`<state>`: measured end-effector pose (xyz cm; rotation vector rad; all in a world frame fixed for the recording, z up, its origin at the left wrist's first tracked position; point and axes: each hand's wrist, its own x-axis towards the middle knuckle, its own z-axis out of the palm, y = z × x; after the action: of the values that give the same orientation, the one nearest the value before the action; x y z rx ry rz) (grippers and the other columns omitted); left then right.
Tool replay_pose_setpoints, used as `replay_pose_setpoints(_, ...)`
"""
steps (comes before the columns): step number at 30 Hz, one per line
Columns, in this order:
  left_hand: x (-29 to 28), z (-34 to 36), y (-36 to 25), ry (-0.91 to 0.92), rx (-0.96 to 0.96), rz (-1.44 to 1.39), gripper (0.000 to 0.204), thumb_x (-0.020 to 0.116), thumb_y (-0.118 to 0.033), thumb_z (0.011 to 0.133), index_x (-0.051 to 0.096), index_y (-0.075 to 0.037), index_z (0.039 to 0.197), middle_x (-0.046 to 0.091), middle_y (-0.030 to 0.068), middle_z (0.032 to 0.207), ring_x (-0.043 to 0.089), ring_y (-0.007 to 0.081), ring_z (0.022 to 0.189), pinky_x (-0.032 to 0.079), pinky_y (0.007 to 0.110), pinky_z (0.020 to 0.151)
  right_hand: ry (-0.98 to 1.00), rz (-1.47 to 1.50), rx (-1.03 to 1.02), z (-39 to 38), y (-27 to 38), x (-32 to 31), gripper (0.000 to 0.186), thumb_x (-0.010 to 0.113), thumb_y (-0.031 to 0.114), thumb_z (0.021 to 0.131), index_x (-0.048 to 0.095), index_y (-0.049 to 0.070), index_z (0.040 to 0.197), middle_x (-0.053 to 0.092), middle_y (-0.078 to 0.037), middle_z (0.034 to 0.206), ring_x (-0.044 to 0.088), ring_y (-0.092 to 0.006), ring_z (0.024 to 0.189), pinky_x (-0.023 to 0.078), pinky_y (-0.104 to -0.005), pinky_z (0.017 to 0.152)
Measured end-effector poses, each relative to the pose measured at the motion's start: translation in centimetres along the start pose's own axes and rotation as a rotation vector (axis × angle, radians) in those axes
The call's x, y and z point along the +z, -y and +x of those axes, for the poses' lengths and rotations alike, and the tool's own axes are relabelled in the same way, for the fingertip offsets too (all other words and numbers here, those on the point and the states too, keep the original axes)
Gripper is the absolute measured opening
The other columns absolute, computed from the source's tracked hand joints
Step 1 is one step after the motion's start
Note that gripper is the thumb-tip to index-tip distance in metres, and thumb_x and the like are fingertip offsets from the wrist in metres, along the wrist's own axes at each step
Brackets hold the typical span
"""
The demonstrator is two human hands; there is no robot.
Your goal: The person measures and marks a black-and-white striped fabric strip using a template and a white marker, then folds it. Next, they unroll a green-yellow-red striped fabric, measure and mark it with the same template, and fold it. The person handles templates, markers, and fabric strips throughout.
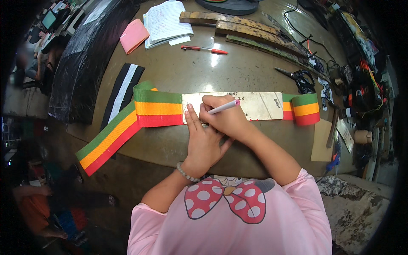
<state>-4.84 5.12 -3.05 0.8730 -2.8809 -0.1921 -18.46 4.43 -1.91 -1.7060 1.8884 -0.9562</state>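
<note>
A long cream card template (pixel 259 106) with handwriting lies across a green, yellow and red striped webbing (pixel 157 109), which folds over at the left and curls at the right end. My right hand (pixel 225 119) grips a white pen (pixel 222 106) with a pink end, low over the card's middle; the tip is hidden by my fingers. My left hand (pixel 202 144) rests beside and partly under it, fingers stretched onto the card's left part. A black-and-white strap (pixel 119 95) lies to the left.
Scissors (pixel 301 80), papers (pixel 165 25), a pink folded sheet (pixel 132 36), a red pen (pixel 204 50) and wooden strips (pixel 242 32) lie around the table (pixel 106 144). Black plastic-wrapped material (pixel 74 80) borders the left. Other people's limbs (pixel 29 199) show at the far left; cluttered goods line the right.
</note>
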Motion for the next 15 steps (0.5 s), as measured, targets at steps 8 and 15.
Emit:
replay_pose_setpoints(8,-0.6,0.0,0.0,-0.007,0.048,0.006,0.054,0.051,-0.056,0.094,0.046,-0.040,0.145,0.021,0.0007,0.164,0.016,0.0712,0.133,0.016,0.074,0.110,-0.420,0.608,0.327,-3.8,-3.3,-4.4,0.020,0.074,0.016,0.090,0.059,0.003,0.087,0.060,0.001,0.075,0.054,-0.0053,0.064,0.043,-0.0214,0.054)
replay_pose_setpoints(15,-0.9,0.3,-0.1,0.031,0.064,0.068,0.056,0.052,-0.055,0.094,0.042,-0.041,0.148,0.021,0.0009,0.164,0.018,0.0711,0.131,0.018,0.074,0.109,-0.421,0.169,0.124,-11.0,-6.0,-6.3,0.026,0.078,0.013,0.081,0.057,0.002,0.071,0.062,-0.007,0.067,0.057,-0.0095,0.058,0.046,-0.0267,0.055)
